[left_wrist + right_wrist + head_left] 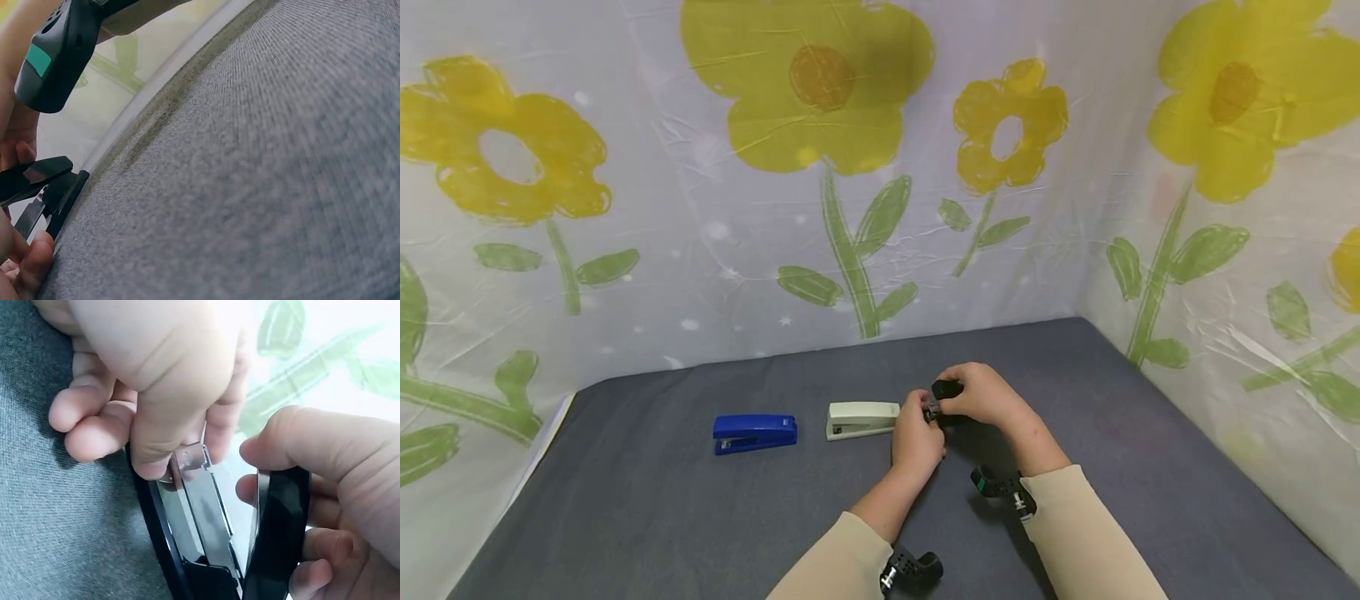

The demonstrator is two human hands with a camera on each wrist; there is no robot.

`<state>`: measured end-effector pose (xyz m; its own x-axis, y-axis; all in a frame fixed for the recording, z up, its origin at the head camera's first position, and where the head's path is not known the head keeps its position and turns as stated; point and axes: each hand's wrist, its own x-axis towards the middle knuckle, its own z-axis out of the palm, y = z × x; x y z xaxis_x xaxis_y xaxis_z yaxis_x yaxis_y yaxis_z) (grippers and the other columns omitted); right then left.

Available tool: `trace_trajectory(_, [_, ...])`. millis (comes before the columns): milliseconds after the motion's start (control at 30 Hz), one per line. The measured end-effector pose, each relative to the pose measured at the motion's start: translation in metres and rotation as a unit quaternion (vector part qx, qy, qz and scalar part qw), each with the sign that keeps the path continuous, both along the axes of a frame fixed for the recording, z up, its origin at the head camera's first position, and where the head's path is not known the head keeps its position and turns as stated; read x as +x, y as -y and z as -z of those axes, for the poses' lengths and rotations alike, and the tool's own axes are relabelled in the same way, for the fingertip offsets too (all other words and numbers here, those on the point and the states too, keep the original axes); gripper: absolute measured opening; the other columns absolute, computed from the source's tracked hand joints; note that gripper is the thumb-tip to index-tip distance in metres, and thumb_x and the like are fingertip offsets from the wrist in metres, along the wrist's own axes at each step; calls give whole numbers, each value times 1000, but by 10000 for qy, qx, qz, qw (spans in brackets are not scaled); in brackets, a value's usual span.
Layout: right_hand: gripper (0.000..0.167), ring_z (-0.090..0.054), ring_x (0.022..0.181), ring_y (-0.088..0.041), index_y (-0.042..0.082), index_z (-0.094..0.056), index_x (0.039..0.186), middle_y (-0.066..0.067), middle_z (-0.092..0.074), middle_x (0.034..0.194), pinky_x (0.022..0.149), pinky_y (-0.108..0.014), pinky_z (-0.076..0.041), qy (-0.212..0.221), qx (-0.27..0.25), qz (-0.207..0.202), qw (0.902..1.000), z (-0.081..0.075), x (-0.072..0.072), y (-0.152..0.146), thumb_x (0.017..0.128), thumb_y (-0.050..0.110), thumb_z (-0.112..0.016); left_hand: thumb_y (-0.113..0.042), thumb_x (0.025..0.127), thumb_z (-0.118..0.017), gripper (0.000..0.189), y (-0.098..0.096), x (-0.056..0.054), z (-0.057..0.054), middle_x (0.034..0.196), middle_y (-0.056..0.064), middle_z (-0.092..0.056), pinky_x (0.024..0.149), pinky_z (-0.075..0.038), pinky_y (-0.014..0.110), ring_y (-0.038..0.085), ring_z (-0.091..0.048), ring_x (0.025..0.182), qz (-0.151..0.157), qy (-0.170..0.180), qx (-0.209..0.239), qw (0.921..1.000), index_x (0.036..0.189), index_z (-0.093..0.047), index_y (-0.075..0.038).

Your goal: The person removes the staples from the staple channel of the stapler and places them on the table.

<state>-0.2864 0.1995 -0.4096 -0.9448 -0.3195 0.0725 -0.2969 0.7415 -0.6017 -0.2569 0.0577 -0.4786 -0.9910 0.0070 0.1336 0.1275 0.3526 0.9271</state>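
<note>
Black stapler (947, 389): cover (278, 531) raised, toward the tabletop's (625, 500) far edge, right of middle.
Left hand (917, 437): fingers pinching the metal rail's (203, 506) end.
Right hand (985, 396): fingers holding the cover.
White stapler (861, 418): beside the left hand.
Blue stapler (754, 427): nearer the left edge.

Head view high, wrist views close.

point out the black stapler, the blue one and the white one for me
Black stapler (278, 528), right wrist view, on its raised top arm
Blue stapler (755, 426), head view, on its top arm
White stapler (862, 412), head view, on its top arm
</note>
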Motion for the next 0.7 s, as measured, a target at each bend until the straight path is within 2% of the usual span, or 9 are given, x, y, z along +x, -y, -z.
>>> trace_trajectory(233, [38,-62,87,-22,-1,-68,126,-13,-68,114,73,-39,-52,252,-522,69,9983,-2,-3,-6,90,9,-72,11,94,-55,44,4,0,2,128,17,-61,46,-49,28,12,-55,44,-50,-52,-40,10000,137,-56,0])
trace_trajectory(400, [37,-59,84,-25,-2,-66,126,-12,-67,109,72,-39,-49,321,-756,64,9966,-7,-3,-14,91,10,-69,12,93,-56,44,4,0,3,126,17,-62,45,-49,27,12,-55,44,-62,-172,-9,9998,135,-56,1])
trace_trajectory(700, [18,-51,78,-24,1,-65,109,-8,-60,95,68,-38,-40,354,-1004,102,9943,-13,0,-27,92,10,-63,12,91,-56,42,2,2,1,123,18,-63,47,-49,27,12,-56,46,-72,-283,-38,9996,132,-58,2])
